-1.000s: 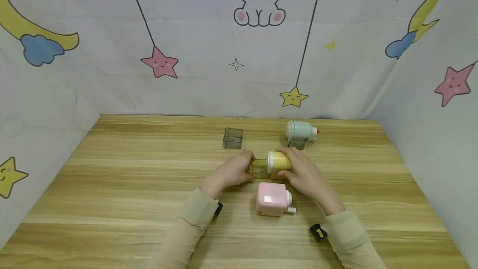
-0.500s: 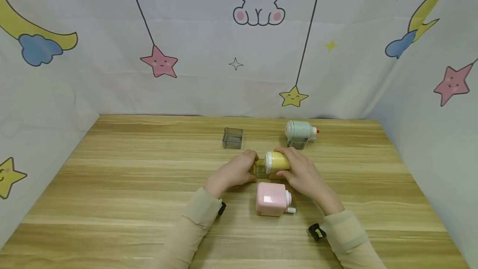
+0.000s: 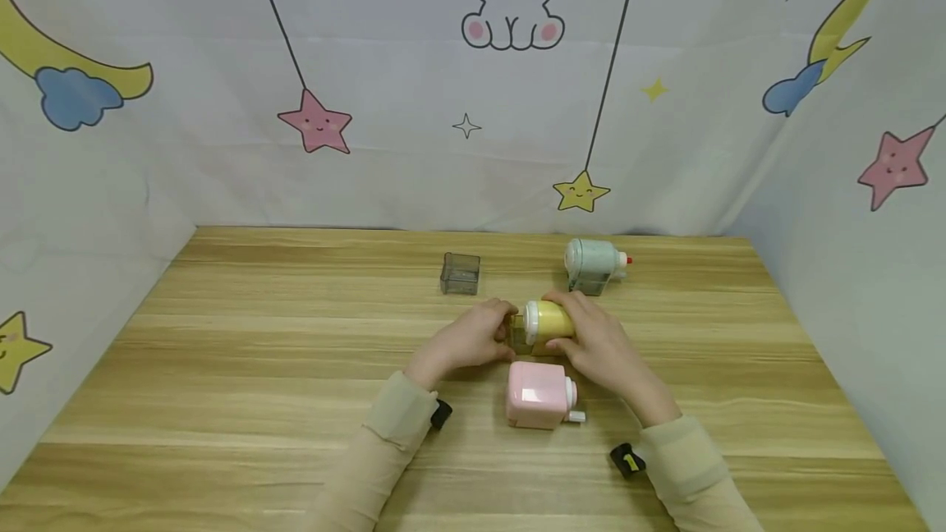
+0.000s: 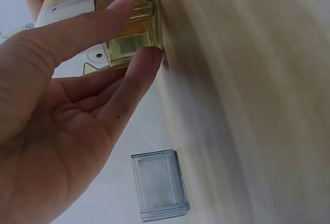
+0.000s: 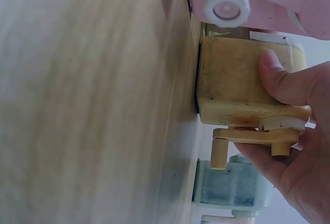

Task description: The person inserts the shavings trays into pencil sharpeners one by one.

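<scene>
A white cloth printed with stars [image 3: 402, 175] stands behind the wood-grain counter [image 3: 222, 376]. Over the counter, the right hand [image 3: 602, 343] has its thumb and fingers curved firmly round a boxy yellow plastic pencil sharpener [image 3: 556, 320] with a white front rim. The left hand [image 3: 469, 339] is nearly closed, thumb and finger pinching opposite edges of a clear amber plastic drawer [image 4: 126, 48], which stands partly out from the sharpener's lower front. A glossy pink block sharpener [image 3: 537, 395] sits just nearer the person, a pale green sharpener [image 3: 591, 259] beyond the right hand, and a smoky-grey transparent box [image 3: 461, 273] beyond the left.

The step seems to be working the drawer in its slot. Best to brace the yellow body flat, move the drawer straight and level, ease off if it binds, and mind the pink block and the small yellow crank handle [image 5: 219, 153].
</scene>
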Available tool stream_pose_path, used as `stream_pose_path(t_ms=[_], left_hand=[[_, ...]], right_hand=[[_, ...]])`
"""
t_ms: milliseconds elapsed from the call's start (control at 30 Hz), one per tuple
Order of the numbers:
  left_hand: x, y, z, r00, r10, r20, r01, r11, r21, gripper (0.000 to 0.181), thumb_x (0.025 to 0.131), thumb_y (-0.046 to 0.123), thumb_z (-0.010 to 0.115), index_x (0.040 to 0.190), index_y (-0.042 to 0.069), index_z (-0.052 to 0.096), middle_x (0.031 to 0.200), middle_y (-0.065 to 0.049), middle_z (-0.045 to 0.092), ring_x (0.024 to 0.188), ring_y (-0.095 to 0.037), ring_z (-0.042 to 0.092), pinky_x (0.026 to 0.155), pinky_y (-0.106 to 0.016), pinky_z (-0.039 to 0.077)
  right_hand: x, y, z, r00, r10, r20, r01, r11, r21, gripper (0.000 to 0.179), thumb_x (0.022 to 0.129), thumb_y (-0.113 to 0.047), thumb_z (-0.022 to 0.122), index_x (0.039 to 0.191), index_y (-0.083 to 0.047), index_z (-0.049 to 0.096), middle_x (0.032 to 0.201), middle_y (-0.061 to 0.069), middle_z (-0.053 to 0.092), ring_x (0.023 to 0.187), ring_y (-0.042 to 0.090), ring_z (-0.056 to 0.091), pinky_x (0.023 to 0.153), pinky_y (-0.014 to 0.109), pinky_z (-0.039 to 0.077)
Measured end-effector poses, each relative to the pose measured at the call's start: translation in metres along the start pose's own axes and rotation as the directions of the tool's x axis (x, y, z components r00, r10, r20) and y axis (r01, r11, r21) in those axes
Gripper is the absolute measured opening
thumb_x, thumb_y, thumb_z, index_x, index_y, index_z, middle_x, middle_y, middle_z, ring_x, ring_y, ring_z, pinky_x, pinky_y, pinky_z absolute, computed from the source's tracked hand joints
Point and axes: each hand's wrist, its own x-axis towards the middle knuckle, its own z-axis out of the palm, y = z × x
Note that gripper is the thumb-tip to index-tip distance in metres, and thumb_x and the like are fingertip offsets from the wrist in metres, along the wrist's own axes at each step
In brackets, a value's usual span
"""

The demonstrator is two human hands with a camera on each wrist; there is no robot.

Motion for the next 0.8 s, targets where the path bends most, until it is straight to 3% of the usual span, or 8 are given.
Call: stream_pose_path(t_ms=[333, 800], left_hand=[[0.0001, -0.0004, -0.0003, 1.000, 0.012, -0.004, -0.012, 1.000, 0.014, 0.052, 0.079, 0.014, 0.078, 0.121, -0.005, 0.057, 0.092, -0.010, 0.057, 0.079, -0.014, 0.049, 0.070, -0.025, 0.046], [0.0043, 0.0016, 0.0012, 1.000, 0.023, -0.006, -0.023, 0.997, 0.070, 0.050, 0.079, 0.016, 0.079, 0.121, -0.003, 0.058, 0.089, -0.007, 0.057, 0.077, -0.012, 0.047, 0.067, -0.023, 0.043]], right_hand=[[0.0007, -0.0013, 0.0015, 1.000, -0.004, 0.003, 0.004, 1.000, 0.002, 0.057, 0.079, -0.021, 0.078, 0.129, -0.017, 0.050, 0.109, 0.003, 0.059, 0.096, 0.021, 0.059, 0.080, 0.043, 0.052], [0.0004, -0.0009, 0.0011, 1.000, -0.017, -0.010, 0.017, 1.000, -0.012, 0.058, 0.078, -0.020, 0.079, 0.129, -0.016, 0.050, 0.109, 0.004, 0.059, 0.094, 0.021, 0.059, 0.078, 0.042, 0.052]])
